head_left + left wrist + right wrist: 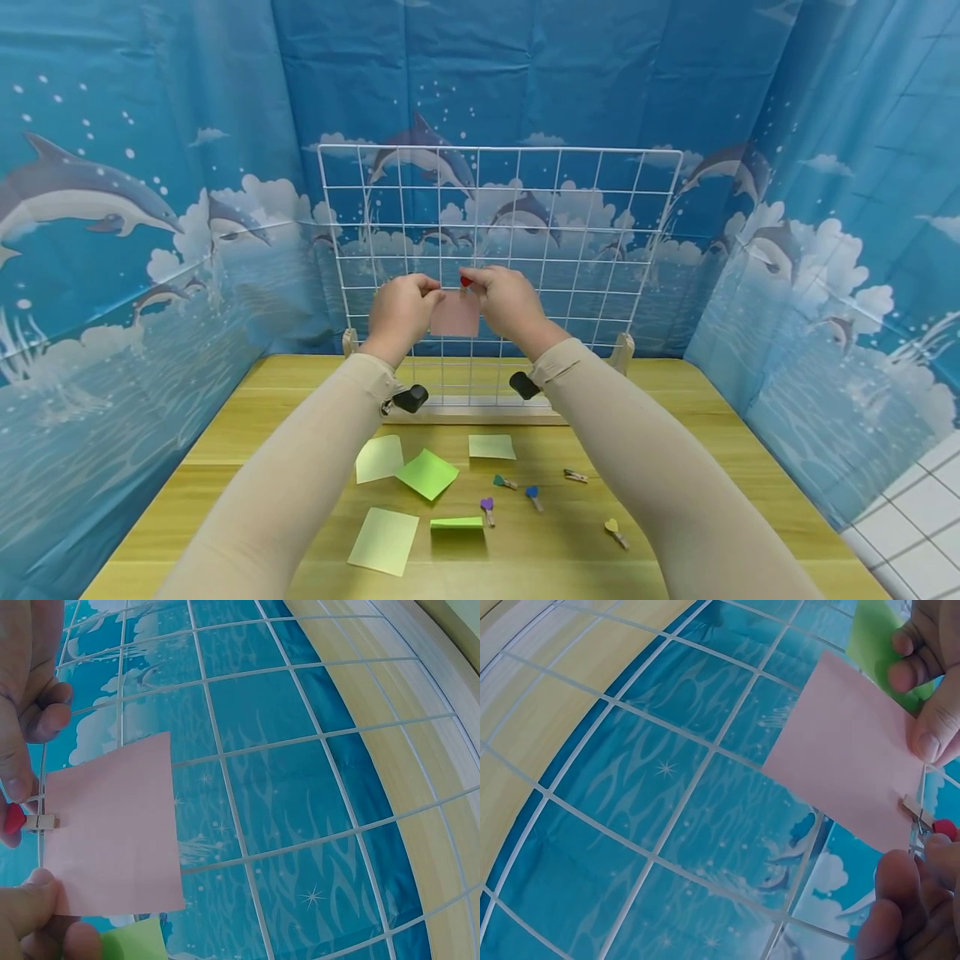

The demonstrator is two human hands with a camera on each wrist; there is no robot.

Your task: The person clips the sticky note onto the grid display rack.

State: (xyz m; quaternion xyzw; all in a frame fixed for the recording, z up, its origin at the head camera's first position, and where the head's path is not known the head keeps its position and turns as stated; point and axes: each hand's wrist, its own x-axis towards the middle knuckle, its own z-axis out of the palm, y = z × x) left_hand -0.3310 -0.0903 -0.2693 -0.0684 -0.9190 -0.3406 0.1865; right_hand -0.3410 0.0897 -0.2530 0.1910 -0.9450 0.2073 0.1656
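A pink paper note hangs against the white wire grid, its top edge along one of the wires. My left hand pinches the note's upper left corner between thumb and fingers. With the fingertips of my right hand I pinch a small wooden clothespin with a red heart. In the left wrist view the jaws of that red-heart clothespin sit over the note's top edge at the wire. A green note shows behind my left fingers in the right wrist view, partly hidden.
On the wooden table lie pale yellow notes, a bright green note and a folded green one. Several heart clothespins lie to their right, including purple, blue and yellow. A dolphin-print curtain hangs behind.
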